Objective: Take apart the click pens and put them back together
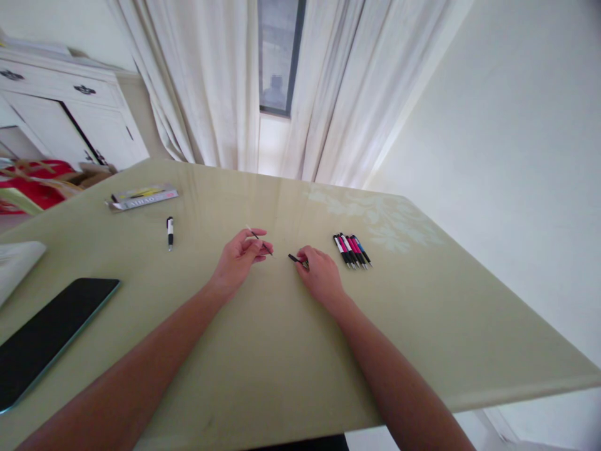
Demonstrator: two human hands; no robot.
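Observation:
Between the thumb and fingers of my left hand (pixel 239 260) is a thin pen refill (pixel 260 240), slanting down to the right. My right hand (pixel 320 274), just to its right, pinches a short black pen part (pixel 293 258), partly covered by the fingers. The two hands are apart. Right of my right hand, several pens (pixel 352 251) with black grips lie side by side in a row, in white, pink and blue. A single white and black pen (pixel 169 233) lies by itself to the left of my left hand.
The pale green table (pixel 263 369) carries a flat pen box (pixel 145 198) at the back left and a dark tablet (pixel 56 332) at the near left. Something white (pixel 16 260) lies at the left edge. Behind stand a white cabinet (pixel 103 125) and curtains (pixel 216 81).

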